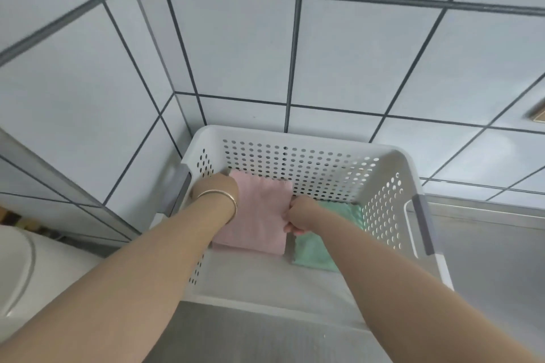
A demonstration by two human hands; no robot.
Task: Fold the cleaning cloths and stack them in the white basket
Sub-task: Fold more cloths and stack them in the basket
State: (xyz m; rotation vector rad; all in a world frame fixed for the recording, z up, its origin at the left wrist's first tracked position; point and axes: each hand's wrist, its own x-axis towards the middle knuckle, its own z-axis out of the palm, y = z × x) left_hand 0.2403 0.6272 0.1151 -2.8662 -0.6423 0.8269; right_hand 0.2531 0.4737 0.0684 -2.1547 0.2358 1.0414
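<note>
Placing step — both hands, left hand (219,186) and right hand (298,212), grip the folded pink cloth (259,215) inside the white basket (295,134) beside the green cloth (318,247) — next, I judge, release it flat.

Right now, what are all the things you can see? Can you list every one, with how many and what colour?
white basket: one, white with round holes and grey handles, on the metal counter in the tiled corner.
pink cloth: one, pale pink, folded, inside the basket on its left side.
green cloth: one, mint green, folded, inside the basket to the right of the pink one, partly under the right arm.
metal counter: one, grey steel, under the basket.
wall tiles: many, pale blue-white with dark grout, behind the basket.
bangle: one, gold, on the left wrist.
left hand: one, holds the pink cloth's left edge.
right hand: one, grips the pink cloth's right edge.
</note>
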